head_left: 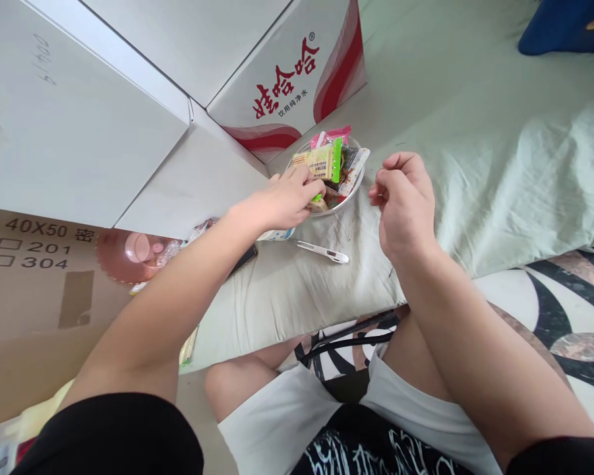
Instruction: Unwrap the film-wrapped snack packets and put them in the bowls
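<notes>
A clear round bowl (358,187) holds several wrapped snacks. My left hand (291,196) reaches over its near left side, fingers bent down onto a small snack packet (319,205) with a green end. Beside those fingers lies a yellow soda biscuit packet (319,162) with a green edge; a pink wrapper (337,135) sits behind it. Just right of the bowl, apart from it, my right hand (405,201) hangs with fingers curled in, and nothing shows between them. On the cloth in front of the bowl lies a white pen-like tool (324,251), perhaps a cutter.
White cartons (289,82) with red print stand behind and left of the bowl. A brown cardboard box (34,284) is at far left. The pale green cloth (475,132) ends at a front edge above patterned floor (548,303). A blue object (564,30) lies at top right.
</notes>
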Action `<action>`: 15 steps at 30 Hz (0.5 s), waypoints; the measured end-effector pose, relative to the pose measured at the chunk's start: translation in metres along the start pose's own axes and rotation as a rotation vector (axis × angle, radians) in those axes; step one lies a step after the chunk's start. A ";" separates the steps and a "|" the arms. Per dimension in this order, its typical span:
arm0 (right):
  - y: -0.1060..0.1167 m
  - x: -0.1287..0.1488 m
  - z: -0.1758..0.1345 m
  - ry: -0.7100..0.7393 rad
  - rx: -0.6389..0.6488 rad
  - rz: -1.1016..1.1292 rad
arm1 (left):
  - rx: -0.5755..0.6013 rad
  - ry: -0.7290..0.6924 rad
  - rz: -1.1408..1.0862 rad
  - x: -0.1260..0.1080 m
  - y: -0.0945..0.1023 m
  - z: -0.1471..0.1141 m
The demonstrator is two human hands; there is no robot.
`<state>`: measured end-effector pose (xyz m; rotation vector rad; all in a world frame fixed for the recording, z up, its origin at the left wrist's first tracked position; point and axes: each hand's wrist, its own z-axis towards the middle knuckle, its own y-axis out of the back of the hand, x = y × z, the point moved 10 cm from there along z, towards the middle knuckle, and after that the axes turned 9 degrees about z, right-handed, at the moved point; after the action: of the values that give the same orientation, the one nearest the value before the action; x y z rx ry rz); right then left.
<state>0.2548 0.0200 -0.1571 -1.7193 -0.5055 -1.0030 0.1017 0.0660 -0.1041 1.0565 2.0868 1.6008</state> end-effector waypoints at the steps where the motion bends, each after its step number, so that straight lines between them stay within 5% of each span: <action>1: -0.001 0.000 -0.001 -0.005 0.008 -0.007 | -0.028 0.013 0.001 0.000 0.004 -0.005; 5: -0.001 0.005 -0.002 0.007 0.005 -0.028 | -0.390 0.051 -0.084 0.006 0.045 -0.057; 7: -0.001 0.011 -0.002 0.040 0.015 -0.038 | -0.563 0.194 -0.153 0.023 0.050 -0.102; 10: -0.003 0.022 -0.005 0.117 0.052 -0.089 | -0.622 0.461 -0.234 0.045 0.016 -0.174; 15: -0.020 0.024 -0.026 0.194 0.133 -0.229 | -0.580 0.896 -0.477 0.052 -0.089 -0.286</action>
<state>0.2435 0.0004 -0.1233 -1.4518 -0.6374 -1.2560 -0.1475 -0.1065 -0.0822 -0.4099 1.8361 2.3990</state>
